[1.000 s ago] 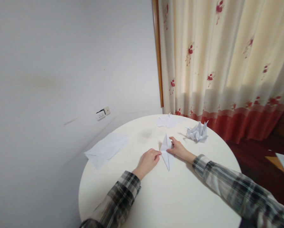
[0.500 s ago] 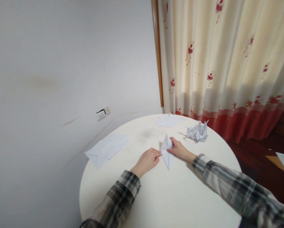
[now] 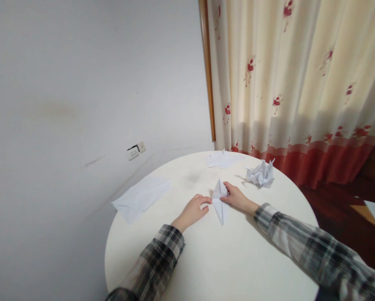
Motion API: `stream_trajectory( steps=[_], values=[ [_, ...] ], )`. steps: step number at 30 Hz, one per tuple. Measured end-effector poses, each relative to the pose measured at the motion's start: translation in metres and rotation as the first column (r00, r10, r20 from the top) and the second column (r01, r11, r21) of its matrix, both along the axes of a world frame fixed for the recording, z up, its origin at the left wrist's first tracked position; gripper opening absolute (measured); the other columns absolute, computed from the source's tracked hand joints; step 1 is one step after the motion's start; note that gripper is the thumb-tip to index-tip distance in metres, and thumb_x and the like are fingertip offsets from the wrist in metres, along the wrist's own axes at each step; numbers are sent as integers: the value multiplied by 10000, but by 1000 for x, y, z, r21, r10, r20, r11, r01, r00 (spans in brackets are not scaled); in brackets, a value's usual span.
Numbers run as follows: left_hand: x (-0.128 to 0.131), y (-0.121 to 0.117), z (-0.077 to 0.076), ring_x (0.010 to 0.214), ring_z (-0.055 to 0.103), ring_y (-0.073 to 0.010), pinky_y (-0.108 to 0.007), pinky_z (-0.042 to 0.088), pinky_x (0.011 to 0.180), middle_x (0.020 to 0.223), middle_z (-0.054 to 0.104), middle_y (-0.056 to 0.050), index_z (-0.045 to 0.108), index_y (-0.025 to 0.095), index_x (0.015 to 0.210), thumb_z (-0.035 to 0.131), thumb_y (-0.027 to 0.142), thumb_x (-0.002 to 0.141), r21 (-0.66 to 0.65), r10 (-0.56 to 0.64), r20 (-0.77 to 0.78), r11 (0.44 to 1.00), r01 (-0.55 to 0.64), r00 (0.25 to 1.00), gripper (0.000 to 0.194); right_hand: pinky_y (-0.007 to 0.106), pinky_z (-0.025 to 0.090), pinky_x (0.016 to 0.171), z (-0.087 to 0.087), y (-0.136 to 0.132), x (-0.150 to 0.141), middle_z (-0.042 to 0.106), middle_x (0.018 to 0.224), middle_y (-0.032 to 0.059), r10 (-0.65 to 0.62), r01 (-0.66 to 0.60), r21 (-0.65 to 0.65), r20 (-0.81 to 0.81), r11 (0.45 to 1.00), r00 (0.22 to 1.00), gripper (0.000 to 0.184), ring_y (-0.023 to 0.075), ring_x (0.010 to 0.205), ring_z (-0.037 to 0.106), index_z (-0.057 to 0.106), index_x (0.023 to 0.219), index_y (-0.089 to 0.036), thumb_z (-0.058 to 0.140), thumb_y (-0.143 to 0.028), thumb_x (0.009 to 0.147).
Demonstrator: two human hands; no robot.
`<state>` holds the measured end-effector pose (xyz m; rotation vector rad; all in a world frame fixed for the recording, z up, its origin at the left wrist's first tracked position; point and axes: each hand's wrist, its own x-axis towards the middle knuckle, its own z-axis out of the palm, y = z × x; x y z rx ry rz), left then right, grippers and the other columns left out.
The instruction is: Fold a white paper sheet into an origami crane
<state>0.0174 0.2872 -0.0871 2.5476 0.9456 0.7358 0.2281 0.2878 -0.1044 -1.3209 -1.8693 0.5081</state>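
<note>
A white folded paper [image 3: 219,204], shaped like a long narrow diamond with a crease down its middle, is on the round table between my hands. My right hand [image 3: 236,197] grips its right edge, thumb on top and fingers curled behind the raised upper part. On the other side, my left hand [image 3: 195,210] has its thumb and index finger apart, with nothing held between them. The index fingertip is at the paper's left corner; I cannot tell whether it touches.
Several folded paper cranes [image 3: 261,174] sit close together at the table's right. Flat white paper sheets [image 3: 142,195] lie at its left edge, and more paper [image 3: 222,159] at the back. The white table [image 3: 237,267] meets the wall [image 3: 90,104]; a curtain [image 3: 269,83] hangs behind.
My left thumb has come away from the index finger, letting go of the paper's left corner, and the hand has drawn slightly left. My right hand keeps its grip almost unmoved.
</note>
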Motion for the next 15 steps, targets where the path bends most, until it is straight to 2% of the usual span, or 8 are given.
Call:
stream_trajectory(
  steps=[5,12,15],
  values=[
    [2,-1,0,881,511,-151,-273,390,834,920,624,12,618,211,863,461,76,700,49,24,-2,999,-24,1000,264,206,336,552,2,-1,-1,552,741,0,-10,10,8,-1,1000,1000,444,114,598,455,455,1018,-143,616,-179,605],
    [0,2,-4,851,521,-169,-311,391,826,876,623,-15,622,198,827,463,91,715,149,205,-56,970,-194,977,222,206,340,551,3,-3,-1,563,765,9,-3,3,-8,-7,1000,1000,429,121,616,467,466,1011,-144,605,-164,606],
    [-2,3,-5,892,508,-174,-315,382,845,922,612,-21,600,197,902,464,110,744,171,223,-52,962,-212,973,226,209,343,561,3,-3,0,567,782,15,1,-1,-14,-6,1000,1000,444,126,629,472,463,1028,-145,604,-166,607]
  ],
)
